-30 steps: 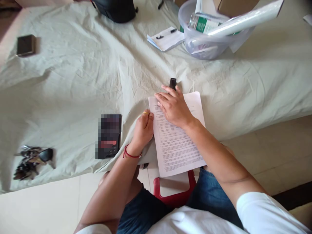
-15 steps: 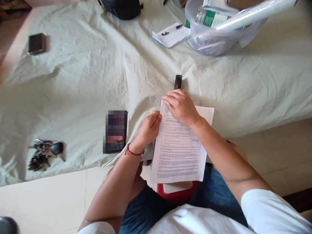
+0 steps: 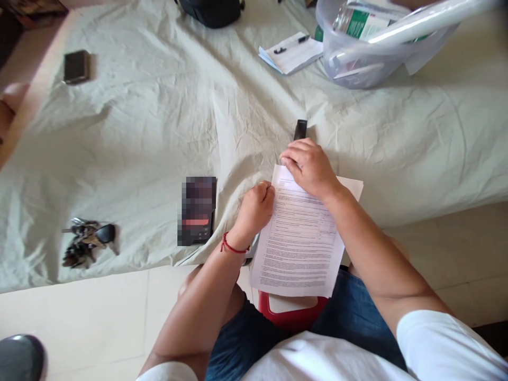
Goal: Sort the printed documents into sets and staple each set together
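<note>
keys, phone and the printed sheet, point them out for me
keys (image 3: 88,242), head view, middle of the bunch
phone (image 3: 197,210), head view, centre of its face
sheet (image 3: 301,248), head view, printed middle below the hands

The printed sheets (image 3: 301,238) have swung clockwise and slid toward the person, the right hand (image 3: 311,168) curling at their top left corner.

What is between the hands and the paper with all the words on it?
Nothing visible. The right hand lies on the top edge of the printed paper, and the left hand touches its left edge. The small black object sits beyond the right hand's fingers, off the paper.
</note>
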The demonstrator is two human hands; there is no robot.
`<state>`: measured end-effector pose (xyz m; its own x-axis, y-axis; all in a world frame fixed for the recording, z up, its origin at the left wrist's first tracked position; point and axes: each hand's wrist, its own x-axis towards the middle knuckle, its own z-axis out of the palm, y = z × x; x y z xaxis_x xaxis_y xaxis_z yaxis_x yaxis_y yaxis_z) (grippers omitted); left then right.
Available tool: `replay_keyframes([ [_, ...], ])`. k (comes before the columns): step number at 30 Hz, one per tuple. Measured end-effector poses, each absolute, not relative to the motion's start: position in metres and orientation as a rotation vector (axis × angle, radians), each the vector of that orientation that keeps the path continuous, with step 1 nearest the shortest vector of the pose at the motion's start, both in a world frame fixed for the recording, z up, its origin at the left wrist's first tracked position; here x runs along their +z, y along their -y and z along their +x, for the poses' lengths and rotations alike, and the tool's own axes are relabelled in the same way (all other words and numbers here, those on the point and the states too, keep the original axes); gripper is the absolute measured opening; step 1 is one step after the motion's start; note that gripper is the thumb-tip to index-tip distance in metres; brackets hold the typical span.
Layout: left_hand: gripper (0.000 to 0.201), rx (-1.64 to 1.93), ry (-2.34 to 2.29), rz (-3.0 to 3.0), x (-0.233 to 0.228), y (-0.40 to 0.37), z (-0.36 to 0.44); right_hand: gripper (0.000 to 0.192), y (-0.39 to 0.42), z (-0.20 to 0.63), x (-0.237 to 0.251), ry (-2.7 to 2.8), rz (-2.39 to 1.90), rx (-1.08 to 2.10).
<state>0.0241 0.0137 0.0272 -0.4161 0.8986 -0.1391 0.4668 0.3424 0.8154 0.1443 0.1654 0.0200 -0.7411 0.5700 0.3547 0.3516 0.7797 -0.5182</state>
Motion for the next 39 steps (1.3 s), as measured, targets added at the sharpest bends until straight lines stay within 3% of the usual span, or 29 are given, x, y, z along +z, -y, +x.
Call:
replay_keyframes([
  [13,0.039,0.897,-1.867,0.825,0.029,-0.03,0.034,0.049,-0.208,0.186,0.025,2.487,-0.78,0.827],
  [39,0.042,0.849,-1.94,0.967,0.022,-0.037,0.033,0.04,-0.173,0.194,0.033,2.48,-0.709,0.719],
])
